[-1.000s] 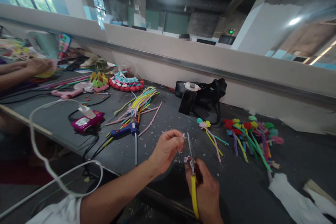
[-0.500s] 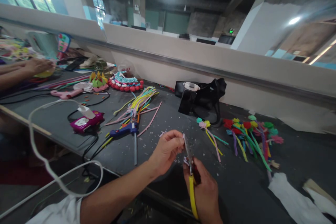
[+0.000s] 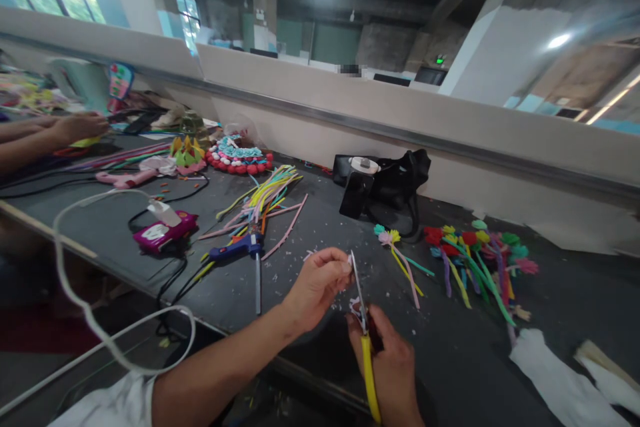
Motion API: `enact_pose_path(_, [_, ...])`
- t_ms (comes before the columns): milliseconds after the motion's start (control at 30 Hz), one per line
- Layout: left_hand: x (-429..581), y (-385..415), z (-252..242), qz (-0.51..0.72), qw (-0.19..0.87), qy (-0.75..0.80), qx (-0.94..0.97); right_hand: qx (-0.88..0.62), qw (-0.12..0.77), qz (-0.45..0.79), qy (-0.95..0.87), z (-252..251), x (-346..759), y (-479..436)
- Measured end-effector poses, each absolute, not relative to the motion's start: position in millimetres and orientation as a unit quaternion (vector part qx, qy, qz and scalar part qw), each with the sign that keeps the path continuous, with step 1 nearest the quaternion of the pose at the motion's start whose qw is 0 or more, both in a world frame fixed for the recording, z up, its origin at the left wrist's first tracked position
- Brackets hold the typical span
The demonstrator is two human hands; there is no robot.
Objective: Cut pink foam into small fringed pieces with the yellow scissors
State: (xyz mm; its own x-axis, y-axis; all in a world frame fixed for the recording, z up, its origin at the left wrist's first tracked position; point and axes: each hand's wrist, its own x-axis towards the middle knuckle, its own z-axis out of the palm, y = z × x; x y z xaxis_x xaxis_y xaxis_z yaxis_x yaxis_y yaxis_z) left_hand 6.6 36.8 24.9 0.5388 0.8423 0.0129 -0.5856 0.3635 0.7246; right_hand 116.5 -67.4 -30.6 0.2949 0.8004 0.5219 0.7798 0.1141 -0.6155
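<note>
Jutting from right hand (image 3: 393, 360), yellow-handled scissors (image 3: 366, 345)

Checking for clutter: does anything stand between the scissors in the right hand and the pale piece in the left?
Nothing visible does. The scissors in the right hand extend up beside the pale piece pinched in the left hand; whether they touch is unclear.

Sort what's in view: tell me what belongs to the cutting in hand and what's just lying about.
Cutting, it seems:
- scissors, in the right hand
- pale piece, pinched in the left hand
- scraps on the table

Probably just lying about:
- black bag
- white cloth
- blue glue gun, unheld
</note>
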Motion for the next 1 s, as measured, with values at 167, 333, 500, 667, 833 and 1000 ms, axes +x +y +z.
enact_pose_path(167, [6.4, 38.7, 23.8, 0.408, 0.814, 0.185, 0.371, -0.676, 0.490, -0.002, -0.551, -32.2, 122.0, -65.8])
enact_pose_path(333, [9.0, 40.8, 11.9, 0.255, 0.787, 0.241, 0.507, -0.699, 0.551, 0.091, -0.446, -17.7, 124.8, -66.8])
enact_pose_path(500, [14.0, 34.5, 2.8, 0.163, 0.745, 0.280, 0.584, -0.713, 0.563, 0.089, -0.409, -12.3, 126.7, -68.0])
enact_pose_path(667, [16.0, 30.9, 3.3, 0.175, 0.732, 0.280, 0.596, -0.705, 0.545, 0.084, -0.445, -22.6, 131.6, -66.0])
enact_pose_path(833, [13.9, 27.3, 0.9, 0.247, 0.591, 0.258, 0.724, -0.728, 0.520, 0.042, -0.446, -26.6, 137.1, -64.0])
enact_pose_path(1000, [11.6, 20.2, 2.5, 0.324, 0.355, 0.199, 0.854, -0.730, 0.529, 0.075, -0.425, -25.9, 138.0, -64.7])
